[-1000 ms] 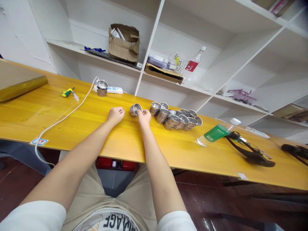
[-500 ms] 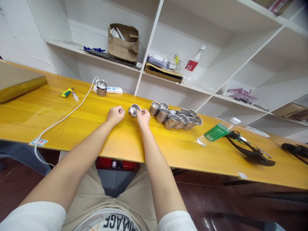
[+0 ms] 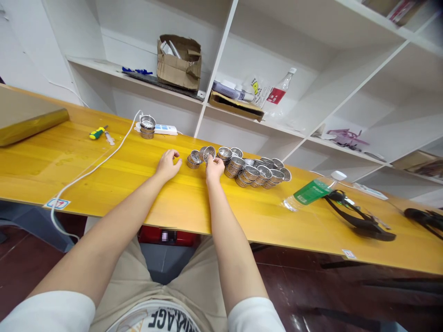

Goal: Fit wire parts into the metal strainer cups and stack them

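My right hand (image 3: 215, 169) grips the rim of a perforated metal strainer cup (image 3: 209, 152), which is tilted with its mouth toward me. Just left of it, more metal strainer cups (image 3: 193, 160) stand on the table, one seemingly set in another. My left hand (image 3: 168, 165) hovers left of these, thumb and fingers apart, holding nothing. Close to the right hand is a cluster of stacked strainer cups (image 3: 251, 173), some standing and some leaning. A separate stack of strainer cups (image 3: 147, 127) rises at the back left.
A power strip (image 3: 166, 129) lies behind the far stack, its white cable crossing the yellow table (image 3: 114, 184). Left are a screwdriver (image 3: 97, 133) and a small clear-tipped item. At right lie a green-labelled bottle (image 3: 313, 191) and a black headset-like strap (image 3: 360, 221). White shelving (image 3: 204, 108) borders the back.
My right hand has lifted a strainer cup up and to the right, uncovering the cups left on the table. The fingers of my left hand have opened from a closed curl.
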Tool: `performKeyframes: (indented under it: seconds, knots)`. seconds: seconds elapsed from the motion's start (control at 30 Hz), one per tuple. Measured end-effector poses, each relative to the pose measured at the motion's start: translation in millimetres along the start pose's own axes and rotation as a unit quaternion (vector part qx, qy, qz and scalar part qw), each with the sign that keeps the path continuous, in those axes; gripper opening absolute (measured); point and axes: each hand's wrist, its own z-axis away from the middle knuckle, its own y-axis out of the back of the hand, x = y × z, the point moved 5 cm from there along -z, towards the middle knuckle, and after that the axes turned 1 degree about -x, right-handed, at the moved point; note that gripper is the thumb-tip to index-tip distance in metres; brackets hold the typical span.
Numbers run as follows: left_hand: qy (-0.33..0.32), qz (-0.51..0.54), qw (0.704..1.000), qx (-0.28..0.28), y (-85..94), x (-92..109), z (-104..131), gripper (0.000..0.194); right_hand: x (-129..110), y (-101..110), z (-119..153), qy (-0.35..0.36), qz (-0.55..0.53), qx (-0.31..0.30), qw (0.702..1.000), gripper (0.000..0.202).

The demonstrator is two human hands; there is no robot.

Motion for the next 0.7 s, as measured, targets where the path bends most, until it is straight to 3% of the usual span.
performKeyframes:
  seconds: [0.17,0.33,0.6,0.7]
  knots:
    - [-0.001,-0.007,0.999,-0.042,-6.3,3.1,4.7,0.015,-1.8,-18.6,5.1,-0.082,-0.089,-0.043,0.992,0.024]
    - [-0.01,-0.011,0.997,-0.072,-12.4,4.1,7.1,0.023,-3.5,-23.1,5.7,-0.085,-0.09,-0.066,0.99,0.023]
    - [-0.006,0.001,0.996,-0.089,-16.5,1.8,8.1,0.026,-15.4,-26.9,15.2,0.045,0.126,-0.056,0.989,0.091]
    - [-0.006,0.006,0.996,-0.094,-17.8,1.1,8.8,0.027,-26.1,-39.4,19.7,0.082,0.171,-0.071,0.979,0.099]
